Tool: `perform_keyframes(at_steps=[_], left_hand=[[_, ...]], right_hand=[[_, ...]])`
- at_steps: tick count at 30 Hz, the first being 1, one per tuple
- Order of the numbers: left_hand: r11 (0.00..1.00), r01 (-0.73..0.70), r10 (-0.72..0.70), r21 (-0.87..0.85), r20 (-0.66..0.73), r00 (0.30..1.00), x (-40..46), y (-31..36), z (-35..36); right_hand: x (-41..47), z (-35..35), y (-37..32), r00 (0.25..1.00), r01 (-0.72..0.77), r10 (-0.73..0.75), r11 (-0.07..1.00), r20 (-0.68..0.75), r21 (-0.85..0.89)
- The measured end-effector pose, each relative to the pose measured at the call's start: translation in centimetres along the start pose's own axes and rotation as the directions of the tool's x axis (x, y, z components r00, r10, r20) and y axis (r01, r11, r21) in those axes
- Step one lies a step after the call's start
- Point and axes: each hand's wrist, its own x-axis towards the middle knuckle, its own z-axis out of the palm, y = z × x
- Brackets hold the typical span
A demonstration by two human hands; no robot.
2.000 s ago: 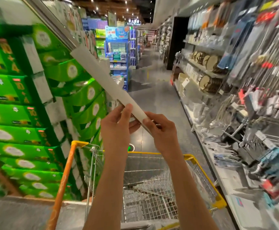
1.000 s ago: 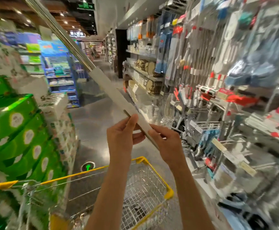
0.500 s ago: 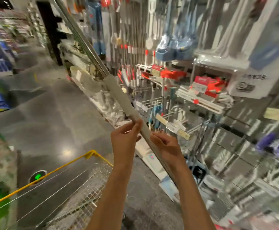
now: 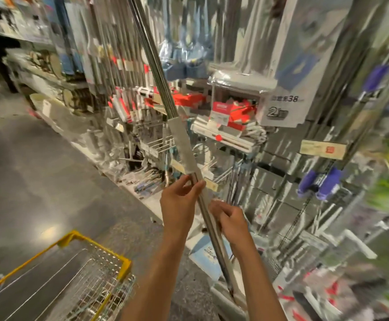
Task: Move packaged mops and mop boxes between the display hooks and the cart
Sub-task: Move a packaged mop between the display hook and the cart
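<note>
A: Two hands, both gripping one mop. Left hand is pinching the lower end of the pale sleeve, thumb and fingers wrapping it. Right hand is curling round the bare metal pole just below.

B: Which one is sitting higher?

A: Left, a little higher and further from the body. Right is lower and closer in. They are nearly touching along the pole.

B: Long axis?

A: Steep diagonal. It is running from low right near the shelf base, up between the hands, then leaning left and going out of the top of the frame. Top end is out of view, so the hang point is not showing.

B: Where is it relative to the targets?

A: Mop is sitting in front of the display rack, which is lying ahead and to the right. Cart is down left, well apart from the pole. I judge the coming move is depending on swinging that top end toward the rack.

B: Counts?

A: One mop in hand, one cart with a yellow rim, one price tag readable as a tag. Hanging poles and boxed goods on the rack are too blurred, cannot count.
</note>
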Motion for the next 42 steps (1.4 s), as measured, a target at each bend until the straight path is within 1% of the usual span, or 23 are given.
perform_keyframes(at_steps=[4,7,10,14,17,19,23,28,33,39,42], left_hand=[[0.999,-0.007,0.003,0.050,0.067,0.998,0.4,-0.5,2.0],[0.998,-0.013,0.007,0.060,0.098,0.995,1.2,-0.9,3.3],[0.996,-0.007,-0.011,0.094,0.185,0.983,2.5,-1.3,4.2],[0.986,-0.023,-0.018,0.166,0.245,0.969,4.7,-1.6,5.4],[0.977,-0.076,0.008,0.201,0.320,0.948,6.1,-1.8,6.1],[0.972,-0.091,0.007,0.217,0.362,0.932,7.0,-2.1,6.4],[0.976,-0.071,-0.020,0.204,0.409,0.912,8.6,-2.3,7.0],[0.989,-0.079,-0.003,0.125,0.550,0.835,10.1,-3.2,7.9],[0.976,-0.145,0.037,0.160,0.540,0.841,10.2,-2.4,9.9],[0.970,-0.142,0.004,0.196,0.571,0.821,10.6,-2.5,14.0],[0.950,-0.212,0.037,0.227,0.595,0.803,10.0,-2.8,16.3]], right_hand=[[0.7,-1.4,0.9,0.997,0.020,-0.023,0.999,-0.068,-0.040],[1.1,-2.5,0.9,0.989,0.074,-0.078,0.997,-0.129,-0.036],[2.0,-3.2,0.6,0.976,0.108,-0.115,0.993,-0.184,-0.051],[3.2,-3.1,0.4,0.942,0.109,-0.128,0.991,-0.309,-0.080],[4.1,-2.5,0.2,0.899,0.107,-0.134,0.990,-0.418,-0.087],[4.5,-2.1,0.0,0.877,0.107,-0.138,0.990,-0.460,-0.093],[5.4,-1.5,-0.6,0.852,0.139,-0.181,0.983,-0.492,-0.119],[6.2,-1.5,-1.0,0.798,0.205,-0.258,0.966,-0.545,-0.157],[6.7,-2.6,-0.8,0.754,0.245,-0.314,0.949,-0.576,-0.198],[7.5,-6.2,-0.7,0.737,0.202,-0.275,0.961,-0.617,-0.187],[8.1,-8.6,-0.3,0.711,0.189,-0.254,0.967,-0.655,-0.170]])
